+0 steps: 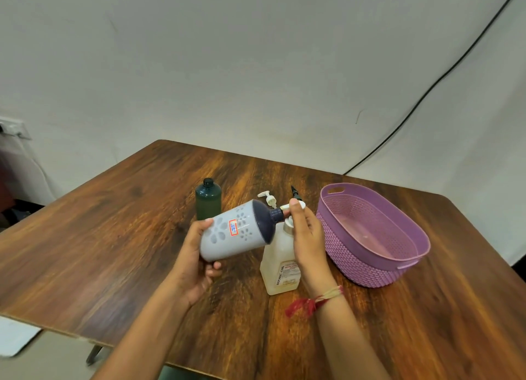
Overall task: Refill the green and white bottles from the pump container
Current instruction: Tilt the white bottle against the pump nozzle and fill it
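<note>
My left hand [196, 263] grips the white bottle [236, 233], a pale flower-patterned bottle with a dark blue top. It is tilted so its open neck meets the pump spout. My right hand [306, 237] rests on the white pump head [296, 204] of the pump container [280, 263], a translucent cream jug that stands on the table. The green bottle [208, 200] stands upright and uncapped behind the white bottle. A loose white pump cap [267, 198] and a small black cap [294, 193] lie behind the container.
A purple woven plastic basket [370, 263] stands to the right of the container, close to my right hand. The wooden table [113, 237] stretches left and forward. A black cable runs down the wall at the right.
</note>
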